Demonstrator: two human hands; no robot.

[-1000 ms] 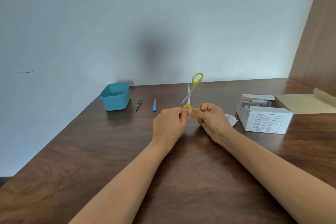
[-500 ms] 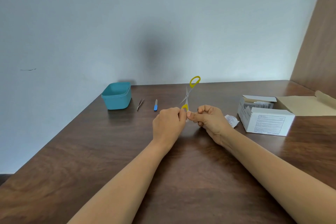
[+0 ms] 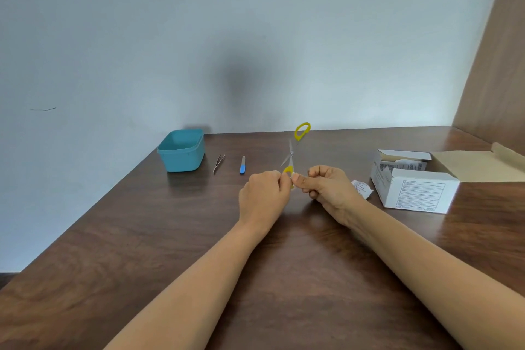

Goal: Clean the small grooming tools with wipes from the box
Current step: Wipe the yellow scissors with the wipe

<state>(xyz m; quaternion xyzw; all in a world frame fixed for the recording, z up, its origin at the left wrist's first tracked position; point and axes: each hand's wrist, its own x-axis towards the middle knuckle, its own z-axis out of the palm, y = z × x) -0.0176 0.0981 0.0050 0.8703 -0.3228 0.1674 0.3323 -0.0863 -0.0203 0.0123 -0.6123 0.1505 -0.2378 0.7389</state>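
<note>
Scissors: I see the small yellow-handled scissors (image 3: 291,153) held up off the worktop (image 3: 142,264), over its middle. The blades are crossed open. One loop stands high toward the far edge and the other sits low between the two hands.
Left hand: the left hand (image 3: 265,196) is curled, and its fingertips pinch the lower yellow loop from the left.
Right hand: the right hand (image 3: 329,187) has its fingers curled. Its thumb and forefinger pinch at that same loop from the right. A pale scrap (image 3: 294,177) shows at the fingertips, and I cannot tell what it is.
Box: the white cardboard box (image 3: 417,193) sits open near the right edge, with its lid flap laid back to the right.
Packets: I see white packets (image 3: 403,164) inside the box.
Wrapper: a torn white wrapper (image 3: 361,187) lies flat on the worktop just beside the box's left side, partly behind the right hand.
Tub: a teal tub (image 3: 181,150) stands open at the far left corner, close to the wall (image 3: 255,37).
Tweezers: the tweezers (image 3: 218,163) lie flat to the right of the tub, apart from it.
Nail file: a blue-handled nail file (image 3: 242,165) lies flat between the tweezers and the hands, touching neither.
</note>
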